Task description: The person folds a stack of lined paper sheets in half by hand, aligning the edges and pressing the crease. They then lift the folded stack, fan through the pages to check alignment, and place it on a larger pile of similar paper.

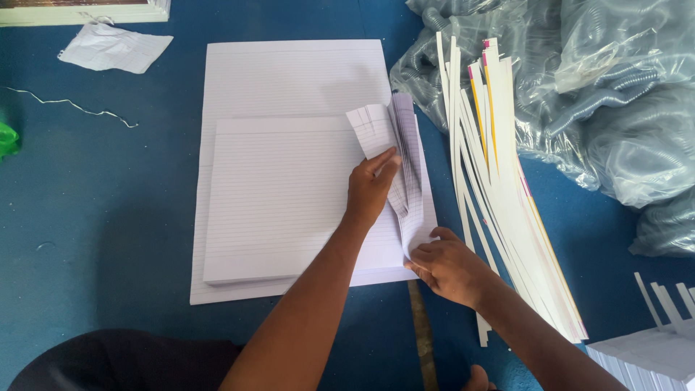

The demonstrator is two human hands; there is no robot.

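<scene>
- Nearest the lens: dark rounded shape at the bottom edge, likely the person's clothed knee or lap (123, 362); both forearms reach forward over it.
- Right hand (445, 264): fingers curled and pressed together, pinching the lower corner of a fanned bundle of white ruled paper sheets (405, 159). The grip sits at the bundle's bottom end, so the sheets are anchored there while their upper ends spread.
- Left hand (371, 190): fingers lying close together, thumb up, flat against the left face of the same bundle. It appears to hold the lifted sheets upright and apart from the pile below.
- Fanned bundle stands on edge at the right margin of a smaller stack of white ruled paper (282, 195); its top sheets curl leftward, one corner folded over.
- Smaller stack lies squared on a larger white ruled sheet stack (289, 72), their lower left corners nearly aligned; both rest on a blue floor covering (101, 203).
- Just right of the stacks: a loose heap of long white card strips with yellow and pink edges (499, 188), fanned outward, within reach of the right hand.
- Behind the strips: clear crumpled plastic bags holding coiled spiral bindings (615, 94).
- Far left top: a crumpled scrap of ruled paper (114, 48) and a thin pale string (72, 105), well apart from both hands.
- Bottom right corner: another white paper pile with short strips (651, 347).
</scene>
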